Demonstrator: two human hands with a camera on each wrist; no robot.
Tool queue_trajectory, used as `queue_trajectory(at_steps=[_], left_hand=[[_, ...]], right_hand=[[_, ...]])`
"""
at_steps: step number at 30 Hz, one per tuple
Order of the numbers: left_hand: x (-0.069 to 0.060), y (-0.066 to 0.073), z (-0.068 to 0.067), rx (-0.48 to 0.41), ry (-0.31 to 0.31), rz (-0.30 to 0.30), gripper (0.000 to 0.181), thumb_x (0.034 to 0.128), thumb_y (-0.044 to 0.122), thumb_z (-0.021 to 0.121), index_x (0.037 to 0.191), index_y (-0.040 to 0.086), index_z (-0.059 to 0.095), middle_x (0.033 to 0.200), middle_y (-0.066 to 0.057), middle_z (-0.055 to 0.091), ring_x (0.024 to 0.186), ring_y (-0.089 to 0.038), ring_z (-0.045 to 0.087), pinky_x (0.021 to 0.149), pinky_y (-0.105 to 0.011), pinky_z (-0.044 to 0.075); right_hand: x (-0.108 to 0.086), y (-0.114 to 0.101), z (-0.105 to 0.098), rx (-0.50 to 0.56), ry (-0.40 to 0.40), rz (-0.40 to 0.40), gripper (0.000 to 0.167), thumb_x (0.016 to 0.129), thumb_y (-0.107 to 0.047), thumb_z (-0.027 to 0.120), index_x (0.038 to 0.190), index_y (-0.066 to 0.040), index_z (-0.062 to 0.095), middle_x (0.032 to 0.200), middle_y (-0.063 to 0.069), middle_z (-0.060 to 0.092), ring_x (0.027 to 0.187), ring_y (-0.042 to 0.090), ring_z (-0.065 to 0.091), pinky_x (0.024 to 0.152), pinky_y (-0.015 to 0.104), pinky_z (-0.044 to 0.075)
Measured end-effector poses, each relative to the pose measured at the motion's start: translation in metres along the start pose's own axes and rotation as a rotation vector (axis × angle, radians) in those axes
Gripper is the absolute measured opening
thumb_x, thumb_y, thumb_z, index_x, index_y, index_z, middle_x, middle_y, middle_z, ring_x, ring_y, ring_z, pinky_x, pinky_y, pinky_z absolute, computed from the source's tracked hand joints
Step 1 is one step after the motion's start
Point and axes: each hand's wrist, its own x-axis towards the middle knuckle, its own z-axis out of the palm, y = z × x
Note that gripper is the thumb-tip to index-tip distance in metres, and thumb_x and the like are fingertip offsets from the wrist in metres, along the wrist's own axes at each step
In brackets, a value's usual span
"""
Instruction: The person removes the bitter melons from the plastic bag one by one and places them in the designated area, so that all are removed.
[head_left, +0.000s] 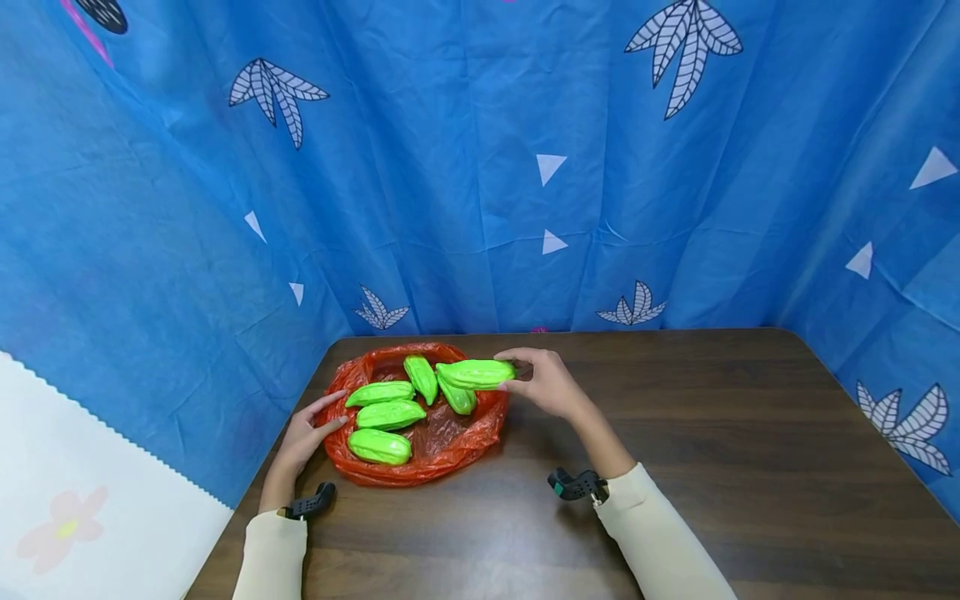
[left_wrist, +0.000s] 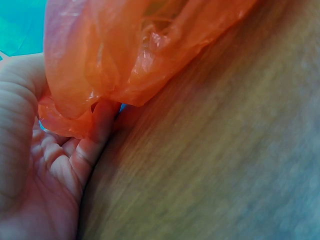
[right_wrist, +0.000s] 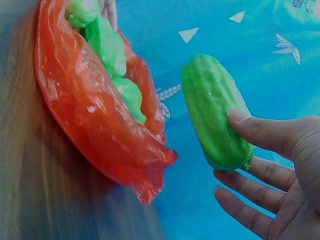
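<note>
My right hand [head_left: 546,383] pinches a bright green, ridged vegetable [head_left: 480,374] by one end, over the right side of an open red plastic bag [head_left: 450,457]. In the right wrist view the thumb of the right hand [right_wrist: 280,165] lies on the side of the held vegetable [right_wrist: 215,110], apart from the bag [right_wrist: 100,120]. Several similar green vegetables [head_left: 379,447] lie inside the bag. At the bag's left edge, my left hand [head_left: 302,435] grips the rim; in the left wrist view the thumb and fingers of the left hand [left_wrist: 45,165] are round the crumpled plastic [left_wrist: 115,55].
The bag rests on a dark brown wooden table [head_left: 712,433], towards its back left. A blue curtain [head_left: 480,167] with leaf and triangle prints hangs behind and at both sides. White cloth with a flower print [head_left: 97,467] shows at the lower left.
</note>
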Motion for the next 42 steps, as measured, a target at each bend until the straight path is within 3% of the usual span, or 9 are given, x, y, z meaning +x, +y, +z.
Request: queue_trajectory(at_steps=[1,8,19,28,35,42], left_hand=[[-0.001,0.0,0.0,-0.007,-0.001,0.001,0.059,0.097,0.024,0.071,0.15,0.007,0.051,0.153,-0.025,0.043,0.11,0.0,0.056,0.085,-0.016,0.05],[-0.014,0.036,0.003,-0.023,-0.026,-0.01,0.056,0.0974,0.011,0.069,0.148,-0.001,0.049,0.152,-0.029,0.042,0.11,-0.003,0.058,0.084,-0.017,0.051],[-0.015,0.038,0.002,0.008,-0.022,-0.011,0.055,0.0979,0.014,0.069,0.148,0.0,0.05,0.151,-0.029,0.043,0.113,-0.006,0.056,0.085,-0.017,0.05],[-0.015,0.039,0.003,0.011,-0.018,-0.006,0.055,0.0981,0.013,0.068,0.148,-0.001,0.05,0.151,-0.029,0.043,0.12,-0.022,0.055,0.085,-0.017,0.05],[-0.014,0.038,0.003,0.02,-0.01,0.003,0.055,0.0972,0.012,0.069,0.147,-0.001,0.051,0.15,-0.029,0.045,0.114,-0.011,0.057,0.084,-0.017,0.05],[-0.015,0.04,0.003,0.003,-0.016,0.013,0.055,0.0973,0.011,0.069,0.147,-0.003,0.05,0.149,-0.029,0.045,0.113,-0.01,0.058,0.084,-0.017,0.051]], right_hand=[[0.0,0.002,-0.001,0.0,0.008,0.001,0.039,0.085,-0.005,0.082,0.123,-0.005,0.072,0.114,0.011,0.072,0.098,0.027,0.068,0.078,0.036,0.059],[-0.001,0.009,-0.013,-0.019,0.057,0.016,0.04,0.084,-0.006,0.083,0.123,-0.005,0.073,0.116,0.012,0.072,0.099,0.027,0.068,0.08,0.037,0.059],[-0.003,0.027,-0.027,-0.006,0.114,0.041,0.04,0.084,-0.007,0.083,0.123,-0.005,0.072,0.117,0.016,0.071,0.098,0.029,0.071,0.082,0.04,0.059],[-0.005,0.039,-0.04,-0.006,0.148,0.084,0.041,0.084,-0.006,0.083,0.124,-0.002,0.071,0.119,0.019,0.07,0.098,0.035,0.07,0.081,0.042,0.059],[-0.009,0.048,-0.045,-0.017,0.169,0.119,0.041,0.085,-0.005,0.082,0.124,-0.001,0.07,0.118,0.021,0.07,0.1,0.037,0.07,0.082,0.045,0.059],[-0.011,0.063,-0.046,-0.055,0.197,0.158,0.041,0.084,-0.006,0.083,0.123,0.0,0.071,0.117,0.02,0.07,0.099,0.035,0.07,0.084,0.047,0.058]])
